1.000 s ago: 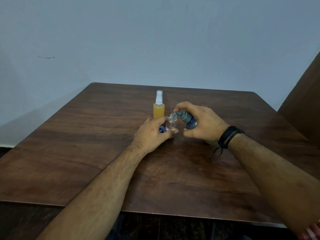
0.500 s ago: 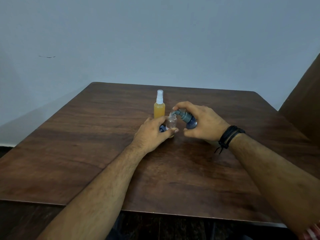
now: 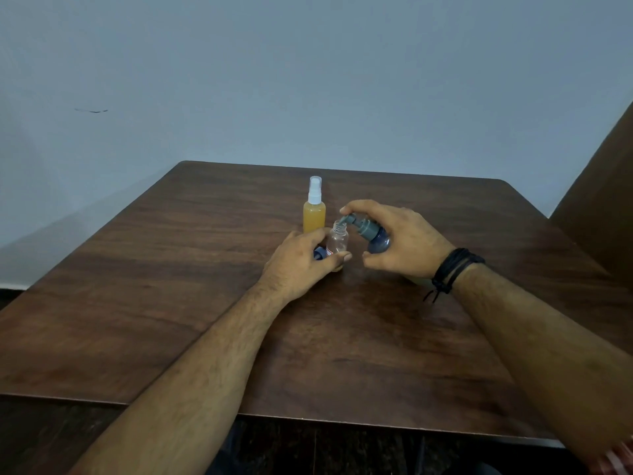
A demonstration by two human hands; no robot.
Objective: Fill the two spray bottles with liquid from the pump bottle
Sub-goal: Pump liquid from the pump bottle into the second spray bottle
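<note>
Both hands grip: left hand [image 3: 301, 260] clear uncapped bottle [image 3: 337, 240], right hand [image 3: 404, 241] tilted blue pump bottle [image 3: 375, 236]

Setting: plain indoor room, type cannot be told. Dark wood-grain table [image 3: 171, 303] with rounded corners set against a bare pale blue-grey wall [image 3: 308, 80]; small dark mark on the wall at left. Brown wooden panel [image 3: 603, 207] at right edge. Dark floor below.
</note>
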